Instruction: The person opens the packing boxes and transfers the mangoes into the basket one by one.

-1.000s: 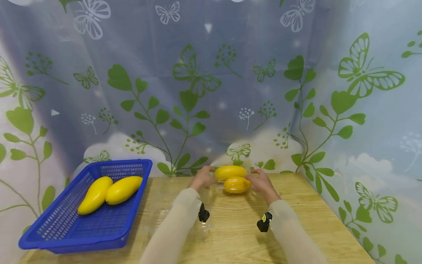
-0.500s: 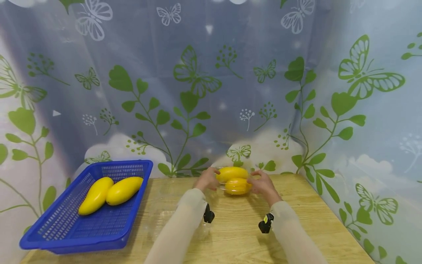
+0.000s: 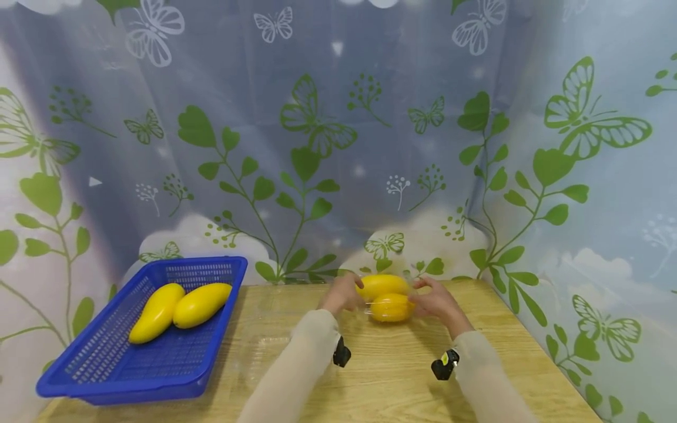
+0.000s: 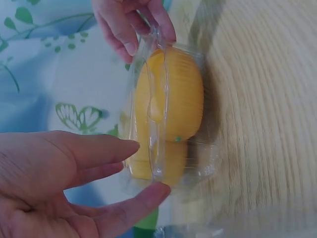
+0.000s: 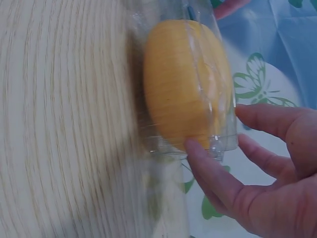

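A light wooden desk [image 3: 381, 376] stands before a pale blue curtain [image 3: 338, 147] printed with green leaves and white butterflies.

Wooden table [image 3: 381, 376] carries a blue basket [image 3: 106, 364] at nine o'clock and a clear clamshell box [image 3: 388, 302] at twelve

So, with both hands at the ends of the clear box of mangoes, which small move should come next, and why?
Probably press the clear box's rims together. The left hand and the right hand pinch its two ends, and the lid edge seems slightly apart over the mangoes.
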`<state>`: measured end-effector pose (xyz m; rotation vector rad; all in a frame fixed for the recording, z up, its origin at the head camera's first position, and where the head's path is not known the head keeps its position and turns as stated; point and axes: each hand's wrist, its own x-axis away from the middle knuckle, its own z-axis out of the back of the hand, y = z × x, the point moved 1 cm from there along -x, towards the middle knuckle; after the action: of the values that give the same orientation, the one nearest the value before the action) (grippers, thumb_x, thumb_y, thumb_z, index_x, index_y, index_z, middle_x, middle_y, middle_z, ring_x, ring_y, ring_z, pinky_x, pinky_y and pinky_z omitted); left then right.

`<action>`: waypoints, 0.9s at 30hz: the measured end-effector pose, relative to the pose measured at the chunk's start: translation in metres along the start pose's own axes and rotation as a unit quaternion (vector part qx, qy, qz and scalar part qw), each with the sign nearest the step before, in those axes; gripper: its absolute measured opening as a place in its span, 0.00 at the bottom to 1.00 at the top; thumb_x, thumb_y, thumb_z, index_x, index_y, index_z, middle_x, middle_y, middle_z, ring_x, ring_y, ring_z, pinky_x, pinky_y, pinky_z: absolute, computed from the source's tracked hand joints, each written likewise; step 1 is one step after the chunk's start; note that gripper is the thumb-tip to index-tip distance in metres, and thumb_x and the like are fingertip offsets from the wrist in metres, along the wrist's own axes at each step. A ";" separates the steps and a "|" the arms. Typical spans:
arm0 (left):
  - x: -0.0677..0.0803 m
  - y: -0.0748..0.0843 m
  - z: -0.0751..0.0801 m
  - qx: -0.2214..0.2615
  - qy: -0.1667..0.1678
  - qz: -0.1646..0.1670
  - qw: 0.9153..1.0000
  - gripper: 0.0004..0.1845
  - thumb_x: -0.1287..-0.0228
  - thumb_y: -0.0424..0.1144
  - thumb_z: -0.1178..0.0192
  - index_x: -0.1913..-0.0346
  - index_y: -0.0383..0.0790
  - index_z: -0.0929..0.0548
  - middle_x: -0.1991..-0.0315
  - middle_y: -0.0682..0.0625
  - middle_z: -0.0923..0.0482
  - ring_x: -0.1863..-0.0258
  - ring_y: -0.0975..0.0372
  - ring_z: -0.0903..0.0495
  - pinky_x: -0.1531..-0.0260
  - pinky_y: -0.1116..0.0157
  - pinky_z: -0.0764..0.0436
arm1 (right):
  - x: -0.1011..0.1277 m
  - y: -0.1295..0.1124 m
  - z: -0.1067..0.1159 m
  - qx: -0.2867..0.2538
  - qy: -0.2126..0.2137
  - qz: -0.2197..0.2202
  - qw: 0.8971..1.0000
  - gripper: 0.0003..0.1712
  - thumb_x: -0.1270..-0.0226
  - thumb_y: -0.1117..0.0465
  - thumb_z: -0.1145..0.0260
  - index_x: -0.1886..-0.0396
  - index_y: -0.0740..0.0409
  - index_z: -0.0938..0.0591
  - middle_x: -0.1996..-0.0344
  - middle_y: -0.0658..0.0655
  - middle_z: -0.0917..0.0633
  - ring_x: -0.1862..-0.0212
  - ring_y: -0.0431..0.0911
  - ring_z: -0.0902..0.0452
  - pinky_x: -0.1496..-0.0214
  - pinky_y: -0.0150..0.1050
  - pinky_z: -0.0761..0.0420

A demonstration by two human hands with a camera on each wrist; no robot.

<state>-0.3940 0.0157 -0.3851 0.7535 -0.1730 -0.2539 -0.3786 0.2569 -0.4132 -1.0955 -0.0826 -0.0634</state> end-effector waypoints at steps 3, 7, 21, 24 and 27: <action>0.005 0.005 -0.004 -0.023 -0.006 -0.003 1.000 0.27 0.40 0.28 0.30 0.37 0.35 0.21 0.33 0.35 0.24 0.67 0.54 0.16 0.58 0.54 0.13 | 0.005 0.002 0.005 0.015 -0.006 0.001 1.000 0.28 0.27 0.63 0.34 0.33 0.70 0.30 0.49 0.73 0.20 0.65 0.48 0.16 0.57 0.43 0.13; 0.011 0.012 -0.009 -0.042 -0.011 -0.006 0.999 0.27 0.39 0.29 0.30 0.36 0.35 0.21 0.35 0.37 0.23 0.68 0.55 0.18 0.64 0.58 0.16 | 0.012 0.004 0.010 0.009 -0.025 0.003 1.000 0.28 0.28 0.64 0.34 0.34 0.71 0.31 0.72 0.56 0.23 0.75 0.41 0.27 0.66 0.37 0.19; 0.034 0.021 -0.024 -0.061 -0.013 -0.010 0.998 0.26 0.38 0.30 0.28 0.37 0.39 0.22 0.41 0.40 0.19 0.59 0.53 0.18 0.60 0.55 0.16 | 0.035 0.012 0.022 0.014 -0.058 -0.014 0.998 0.28 0.27 0.63 0.34 0.34 0.68 0.33 0.79 0.51 0.28 0.78 0.42 0.35 0.67 0.38 0.20; 0.040 0.023 -0.026 -0.077 -0.010 -0.014 0.997 0.25 0.39 0.30 0.27 0.39 0.40 0.21 0.40 0.41 0.20 0.45 0.48 0.20 0.50 0.51 0.16 | 0.040 0.011 0.024 0.018 -0.072 -0.006 0.997 0.28 0.27 0.64 0.33 0.36 0.69 0.34 0.75 0.54 0.24 0.76 0.42 0.33 0.65 0.39 0.17; 0.045 0.025 -0.028 -0.089 -0.008 -0.022 0.996 0.24 0.39 0.31 0.28 0.40 0.39 0.21 0.40 0.42 0.20 0.38 0.46 0.23 0.44 0.47 0.18 | 0.045 0.012 0.026 0.021 -0.084 -0.001 0.996 0.28 0.28 0.64 0.33 0.37 0.69 0.34 0.74 0.54 0.22 0.76 0.42 0.34 0.66 0.39 0.19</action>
<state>-0.3397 0.0389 -0.3851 0.5790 -0.1473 -0.3123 -0.3337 0.2855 -0.4077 -1.0570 -0.2350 0.0281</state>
